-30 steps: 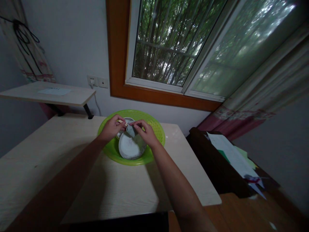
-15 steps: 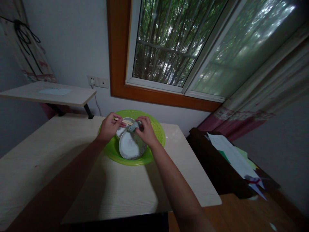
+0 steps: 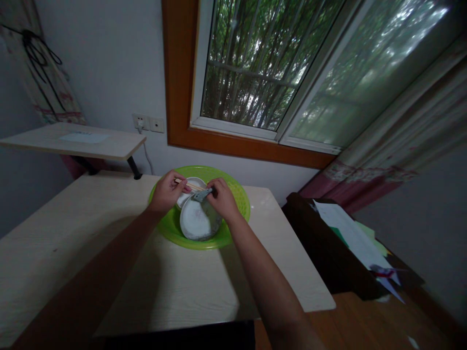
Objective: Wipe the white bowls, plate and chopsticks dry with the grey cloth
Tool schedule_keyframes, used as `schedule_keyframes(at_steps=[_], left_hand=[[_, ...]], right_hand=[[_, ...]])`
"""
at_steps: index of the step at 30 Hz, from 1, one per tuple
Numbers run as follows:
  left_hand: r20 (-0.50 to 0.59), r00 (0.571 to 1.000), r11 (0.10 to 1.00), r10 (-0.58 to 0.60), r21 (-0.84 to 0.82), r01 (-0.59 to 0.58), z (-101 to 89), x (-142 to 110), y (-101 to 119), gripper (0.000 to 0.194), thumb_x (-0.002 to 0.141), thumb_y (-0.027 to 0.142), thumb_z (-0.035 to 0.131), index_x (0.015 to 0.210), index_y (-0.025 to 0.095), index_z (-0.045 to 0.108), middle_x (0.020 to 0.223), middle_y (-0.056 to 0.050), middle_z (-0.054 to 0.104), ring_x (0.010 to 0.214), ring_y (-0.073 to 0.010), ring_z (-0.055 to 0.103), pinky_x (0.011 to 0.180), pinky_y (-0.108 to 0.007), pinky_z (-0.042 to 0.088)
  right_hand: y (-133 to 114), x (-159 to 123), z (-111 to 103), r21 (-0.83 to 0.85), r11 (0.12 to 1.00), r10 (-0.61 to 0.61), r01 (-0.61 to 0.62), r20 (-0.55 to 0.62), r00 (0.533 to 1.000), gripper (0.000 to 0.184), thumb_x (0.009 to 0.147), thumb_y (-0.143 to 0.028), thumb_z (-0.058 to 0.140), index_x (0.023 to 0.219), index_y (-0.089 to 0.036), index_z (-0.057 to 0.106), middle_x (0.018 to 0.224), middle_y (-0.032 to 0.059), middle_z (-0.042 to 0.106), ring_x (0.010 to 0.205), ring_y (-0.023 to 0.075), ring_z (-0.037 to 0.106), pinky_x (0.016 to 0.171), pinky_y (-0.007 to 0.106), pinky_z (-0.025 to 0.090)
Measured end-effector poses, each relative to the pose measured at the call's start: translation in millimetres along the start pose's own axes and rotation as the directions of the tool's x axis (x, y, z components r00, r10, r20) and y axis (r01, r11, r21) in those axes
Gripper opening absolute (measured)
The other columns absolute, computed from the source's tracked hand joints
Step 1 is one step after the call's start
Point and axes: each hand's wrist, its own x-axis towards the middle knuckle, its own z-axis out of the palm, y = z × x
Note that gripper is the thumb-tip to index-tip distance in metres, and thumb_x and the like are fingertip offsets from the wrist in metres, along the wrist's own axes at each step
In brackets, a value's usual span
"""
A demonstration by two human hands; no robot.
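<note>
Pale wooden chopsticks (image 3: 196, 186) are pinched in my left hand (image 3: 168, 192), and their far ends run toward my right hand (image 3: 222, 198). A grey-green cloth (image 3: 202, 195) is gripped by my right hand, hanging down to the left by the chopstick ends. Beneath both hands lies a bright green plastic basin (image 3: 242, 199) with a perforated pattern on its right side. Inside it a white bowl (image 3: 197, 221) leans tilted at the front. Behind that is another white bowl (image 3: 182, 200), partly covered by my left fingers and the cloth. The exact number of chopsticks is unclear.
The basin stands on a light wooden desk (image 3: 197, 282) below a window (image 3: 255, 73). A raised shelf (image 3: 120, 148) is at the back left, near wall sockets (image 3: 148, 123). Papers (image 3: 350, 231) lie on a dark piece of furniture to the right.
The cloth has shifted from bunched around the chopstick ends to hanging flatter below them. My right fingers have closed in a tighter pinch; my left hand has barely moved.
</note>
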Motion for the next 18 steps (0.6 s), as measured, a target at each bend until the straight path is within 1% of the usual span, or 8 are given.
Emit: schedule_keyframes(at_steps=[3, 7, 10, 12, 14, 16, 18], left_hand=[[-0.073, 0.997, 1.000, 0.006, 0.022, -0.004, -0.7, 1, 1, 0.023, 0.091, 0.038, 0.069, 0.097, 0.019, 0.058, 0.073, -0.004, 0.075, 0.069, -0.0214, 0.077, 0.068, -0.032, 0.062], [-0.186, 0.982, 1.000, 0.015, 0.026, -0.010, -1.5, 3, 1, 0.022, 0.090, 0.037, 0.069, 0.097, 0.020, 0.057, 0.075, -0.002, 0.073, 0.069, -0.0209, 0.077, 0.068, -0.033, 0.063], [-0.236, 0.972, 1.000, 0.010, 0.022, -0.005, -2.1, 4, 1, 0.019, 0.090, 0.035, 0.067, 0.098, 0.021, 0.057, 0.073, -0.001, 0.072, 0.068, -0.0205, 0.076, 0.068, -0.033, 0.063], [-0.255, 0.967, 0.999, 0.015, 0.037, -0.006, -3.0, 5, 1, 0.017, 0.091, 0.034, 0.065, 0.099, 0.021, 0.056, 0.074, -0.001, 0.072, 0.069, -0.0201, 0.076, 0.068, -0.032, 0.063], [-0.280, 0.960, 0.999, 0.019, 0.050, -0.006, -4.2, 5, 1, 0.017, 0.093, 0.035, 0.064, 0.100, 0.022, 0.056, 0.076, -0.001, 0.072, 0.072, -0.0197, 0.077, 0.070, -0.032, 0.063], [-0.319, 0.948, 0.999, 0.020, 0.047, -0.005, -5.6, 6, 0, 0.018, 0.093, 0.036, 0.063, 0.101, 0.022, 0.055, 0.077, 0.000, 0.071, 0.073, -0.0194, 0.077, 0.072, -0.033, 0.063], [-0.359, 0.933, 0.999, 0.027, 0.035, -0.015, -6.8, 7, -2, 0.019, 0.094, 0.036, 0.063, 0.103, 0.022, 0.054, 0.078, 0.000, 0.070, 0.074, -0.0193, 0.077, 0.073, -0.033, 0.063]], right_hand=[[-4, 0, -3, -0.019, 0.999, -0.034, 0.033, -0.044, 0.998, 0.015, 0.078, -0.012, 0.061, 0.089, -0.023, 0.063, 0.100, 0.0057, 0.065, 0.100, 0.0240, 0.059, 0.093, 0.039, 0.046], [-13, -1, -7, 0.039, 0.986, -0.160, 0.160, -0.007, 0.987, 0.012, 0.079, -0.016, 0.064, 0.086, -0.025, 0.062, 0.106, 0.0046, 0.070, 0.108, 0.0250, 0.061, 0.101, 0.044, 0.041], [-19, -2, -9, 0.086, 0.975, -0.205, 0.206, -0.013, 0.979, 0.014, 0.077, -0.016, 0.065, 0.086, -0.026, 0.060, 0.109, 0.0037, 0.072, 0.109, 0.0255, 0.063, 0.103, 0.045, 0.039], [-20, -3, -10, 0.111, 0.973, -0.195, 0.200, -0.056, 0.979, 0.016, 0.075, -0.016, 0.064, 0.085, -0.026, 0.058, 0.106, 0.0032, 0.073, 0.106, 0.0254, 0.063, 0.103, 0.045, 0.039], [-20, -4, -12, 0.123, 0.979, -0.148, 0.162, -0.113, 0.982, 0.015, 0.074, -0.017, 0.062, 0.084, -0.026, 0.055, 0.099, 0.0031, 0.071, 0.102, 0.0257, 0.061, 0.100, 0.045, 0.042], [-19, -5, -14, 0.121, 0.986, -0.091, 0.111, -0.159, 0.983, 0.012, 0.074, -0.021, 0.061, 0.080, -0.026, 0.053, 0.089, 0.0034, 0.066, 0.098, 0.0266, 0.058, 0.094, 0.044, 0.044], [-18, -7, -15, 0.123, 0.989, -0.063, 0.086, -0.177, 0.982, 0.011, 0.074, -0.025, 0.061, 0.078, -0.026, 0.051, 0.084, 0.0039, 0.061, 0.097, 0.0271, 0.056, 0.089, 0.043, 0.046]])
